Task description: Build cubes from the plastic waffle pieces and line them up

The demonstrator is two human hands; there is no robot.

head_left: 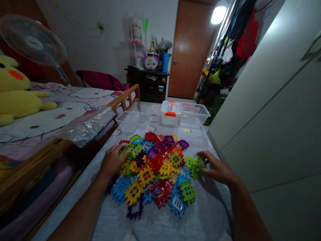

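Note:
A heap of toothed plastic building blocks (157, 160) in red, yellow, purple, blue and green lies on a pale blue cloth. Many are square with window-like grids. At the heap's left edge my left hand (115, 160) has its fingers closed around a green building block (123, 150). On the right side, my right hand (215, 167) pinches another green building block (200, 164) between thumb and fingers. That one touches or overlaps further green blocks (191, 162) beside it. A dark purple open-frame block (135, 211) lies closest to me.
Clear plastic boxes stand at the far end: an uncovered one (193, 115), a lidded one with orange latches (170, 118) and a shallow one (130, 122). A wooden bed rail (125, 97) borders the left; a white cabinet (271, 134) rises on the right.

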